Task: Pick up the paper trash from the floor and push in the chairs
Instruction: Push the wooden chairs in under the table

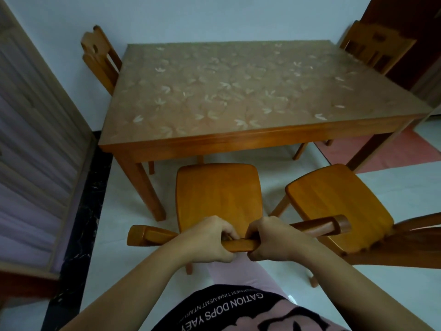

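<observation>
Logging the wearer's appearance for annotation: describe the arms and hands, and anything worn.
Both forearms are bare, with no sleeves in view. The left hand and right hand wear no gloves, and no rings or watch show. Below: a black shirt with pale lettering, and pink trousers.

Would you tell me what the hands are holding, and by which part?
Both the left hand and right hand grip the near chair by its backrest's top rail.

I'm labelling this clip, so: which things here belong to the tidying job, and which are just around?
Part of the job:
- near chair, gripped by left hand and right hand
- second chair, still out
- table

Just around:
- far chairs
- cabinet
- red mat
</observation>
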Available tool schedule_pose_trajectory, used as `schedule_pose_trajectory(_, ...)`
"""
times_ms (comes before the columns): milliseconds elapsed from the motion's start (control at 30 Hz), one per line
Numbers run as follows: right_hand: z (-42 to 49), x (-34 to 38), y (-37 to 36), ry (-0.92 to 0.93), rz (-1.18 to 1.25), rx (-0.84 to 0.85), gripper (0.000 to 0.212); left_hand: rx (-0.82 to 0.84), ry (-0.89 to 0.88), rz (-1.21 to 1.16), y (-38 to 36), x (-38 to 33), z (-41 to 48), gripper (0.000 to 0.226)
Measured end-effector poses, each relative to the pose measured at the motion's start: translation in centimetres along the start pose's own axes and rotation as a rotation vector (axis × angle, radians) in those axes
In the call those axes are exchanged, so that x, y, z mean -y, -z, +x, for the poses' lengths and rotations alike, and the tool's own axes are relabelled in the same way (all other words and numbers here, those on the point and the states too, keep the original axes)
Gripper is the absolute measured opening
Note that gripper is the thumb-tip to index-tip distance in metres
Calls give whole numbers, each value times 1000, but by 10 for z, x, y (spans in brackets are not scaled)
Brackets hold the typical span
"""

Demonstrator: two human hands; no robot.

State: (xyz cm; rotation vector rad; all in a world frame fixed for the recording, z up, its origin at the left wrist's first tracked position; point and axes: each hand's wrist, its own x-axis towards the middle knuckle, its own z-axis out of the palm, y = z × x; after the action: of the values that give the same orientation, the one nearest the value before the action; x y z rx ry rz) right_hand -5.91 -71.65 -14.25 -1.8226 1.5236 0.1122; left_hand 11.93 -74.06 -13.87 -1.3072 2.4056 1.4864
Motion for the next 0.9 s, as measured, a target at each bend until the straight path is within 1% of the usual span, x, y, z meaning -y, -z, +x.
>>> schedule_pose_trajectory(133, 27, -1, 25, 33, -49, -18, 20, -7, -3, 39, 27, 0, 23, 27)
schedule_pose_trajectory(300, 69, 0, 55, 45, -72, -9, 23, -24, 19, -2, 63, 7, 50, 22)
schedule_pose_trajectory(467, 99, -4, 81, 52, -103, 8, 21, -47, 34, -35, 88, 11, 75, 23)
schedule_pose_trajectory(767, 150, -2, 108, 77, -169, 6, 21, -135, 117, -57, 120, 30, 103, 34)
schedule_pose_trajectory(900, 166, -2, 115, 103, -168, -9, 21, -149, 110, -58, 133, 37, 114, 28)
